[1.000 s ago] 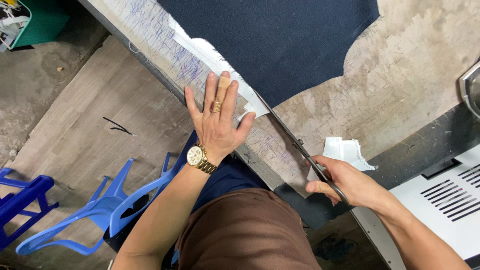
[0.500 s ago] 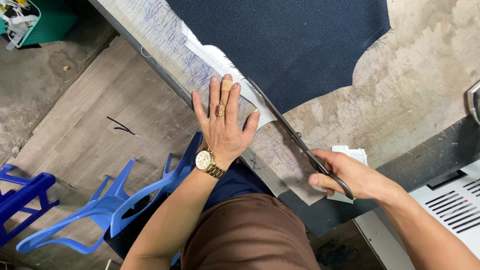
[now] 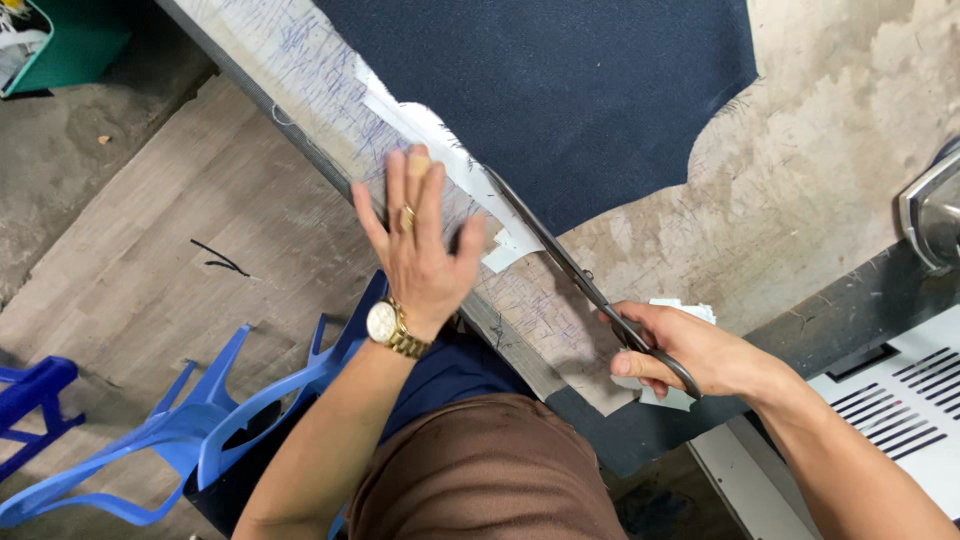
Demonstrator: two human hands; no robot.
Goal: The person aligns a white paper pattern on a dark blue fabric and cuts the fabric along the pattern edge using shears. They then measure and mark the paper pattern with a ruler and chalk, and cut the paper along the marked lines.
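One pair of scissors (image 3: 575,270), rigid steel: right hand (image 3: 690,352) is gripping its handles; left hand (image 3: 420,250), fingers spread, is flattening limp navy fabric (image 3: 560,90) beside the blades.

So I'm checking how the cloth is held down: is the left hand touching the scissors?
Apart. The head view shows the left hand flat near the table edge, with bare white strip between it and the scissors.
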